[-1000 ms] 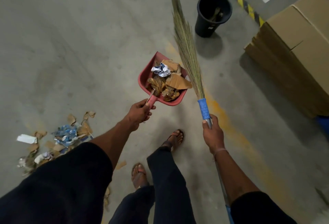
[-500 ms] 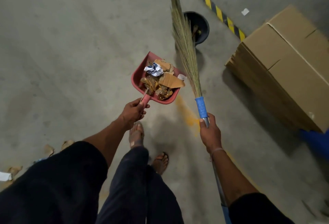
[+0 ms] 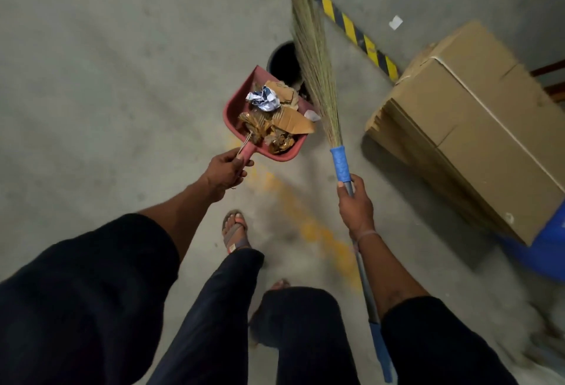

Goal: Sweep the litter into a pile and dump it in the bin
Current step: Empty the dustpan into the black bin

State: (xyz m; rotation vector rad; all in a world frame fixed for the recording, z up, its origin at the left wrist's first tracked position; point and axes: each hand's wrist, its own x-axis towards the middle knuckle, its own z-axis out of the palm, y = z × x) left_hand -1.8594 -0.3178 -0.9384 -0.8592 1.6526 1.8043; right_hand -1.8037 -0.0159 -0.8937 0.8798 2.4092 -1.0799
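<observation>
My left hand grips the handle of a red dustpan held level in the air. It is loaded with litter: cardboard scraps, crumpled paper and wrappers. The pan's far end reaches over the near rim of a black bin, which is partly hidden behind the pan and the broom. My right hand grips the grey shaft of a grass broom just below its blue collar, with the bristles pointing up and away, across the bin.
A stack of large cardboard boxes stands on the right, with a blue object at its near end. A yellow-black hazard stripe runs along the floor behind the bin. My sandalled feet are on bare concrete below the hands.
I have walked toward the bin; it has come from far ahead to right under the dustpan's front. The litter pile on the floor at left has dropped out of view.
</observation>
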